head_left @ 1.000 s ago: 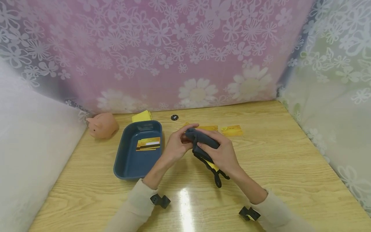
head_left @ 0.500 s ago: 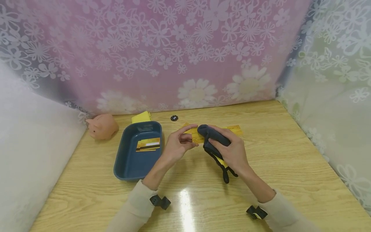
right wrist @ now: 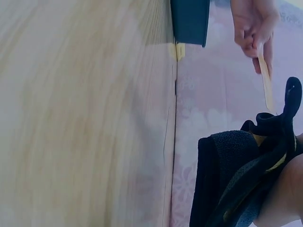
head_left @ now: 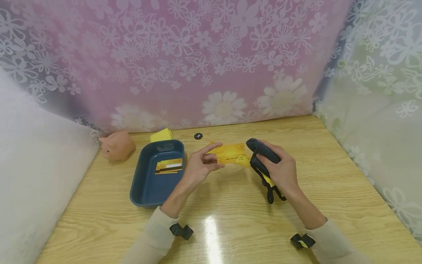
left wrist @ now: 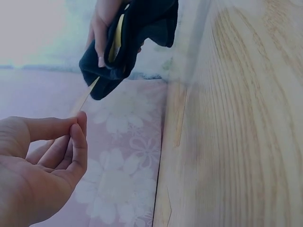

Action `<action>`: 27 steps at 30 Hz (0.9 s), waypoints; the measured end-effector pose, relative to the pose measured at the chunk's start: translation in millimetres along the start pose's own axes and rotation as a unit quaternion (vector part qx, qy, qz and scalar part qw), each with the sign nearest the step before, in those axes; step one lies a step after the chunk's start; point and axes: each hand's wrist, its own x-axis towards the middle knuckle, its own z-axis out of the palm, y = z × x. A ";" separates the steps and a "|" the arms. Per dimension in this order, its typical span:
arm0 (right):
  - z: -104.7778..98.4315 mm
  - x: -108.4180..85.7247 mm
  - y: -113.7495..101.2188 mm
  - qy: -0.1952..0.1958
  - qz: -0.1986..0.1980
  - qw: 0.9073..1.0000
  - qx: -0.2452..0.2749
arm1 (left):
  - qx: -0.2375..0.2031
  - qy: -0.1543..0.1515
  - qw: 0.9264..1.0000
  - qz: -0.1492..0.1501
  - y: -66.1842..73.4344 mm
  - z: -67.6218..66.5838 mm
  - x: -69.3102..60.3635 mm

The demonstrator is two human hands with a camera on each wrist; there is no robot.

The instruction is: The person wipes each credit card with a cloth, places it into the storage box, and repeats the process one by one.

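My left hand [head_left: 199, 165] pinches a gold bank card [head_left: 230, 159] between thumb and fingertips. Printed digits show along the card in the head view; the left wrist view has it nearly edge-on. To its right, my right hand [head_left: 281, 170] grips a dark soft fabric pouch [head_left: 265, 156] with black cords and something yellow inside. The card's far end lies close to the mouth of the pouch [left wrist: 111, 71]; whether they touch, I cannot tell. Behind the held card, more gold cards [head_left: 215, 146] lie on the table, partly hidden by the left hand.
A blue tray [head_left: 133, 196] stands left of the left hand, with overlapping gold cards [head_left: 169, 165] in it. Behind it is a yellow object [head_left: 161, 135], beside a pink piggy bank [head_left: 118, 146]. A black poker chip [head_left: 198, 136] lies near the table's back edge. Floral curtains surround the wooden table [head_left: 329, 183].
The hands were together at the pouch. The right hand has moved right with the pouch, and the gold card has come into sight in the left hand, which has stayed nearly in place.
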 end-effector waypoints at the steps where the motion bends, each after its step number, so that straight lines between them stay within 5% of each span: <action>1: -2.1 0.3 0.6 0.002 0.006 1.000 0.000 | 0.000 0.001 1.000 0.000 0.0 -0.4 -0.3; 6: -8.5 -0.2 -2.2 0.007 0.021 1.000 0.011 | 0.005 0.011 1.000 -0.003 0.7 -2.6 -0.8; 11: -4.1 -2.9 -11.3 -0.011 -0.005 0.999 0.038 | -0.002 0.010 1.000 -0.005 -0.5 -2.8 0.2; 27: 47.3 -18.3 -42.4 -0.114 -0.052 0.988 0.089 | 0.040 -0.001 0.999 -0.005 -5.0 -1.0 2.4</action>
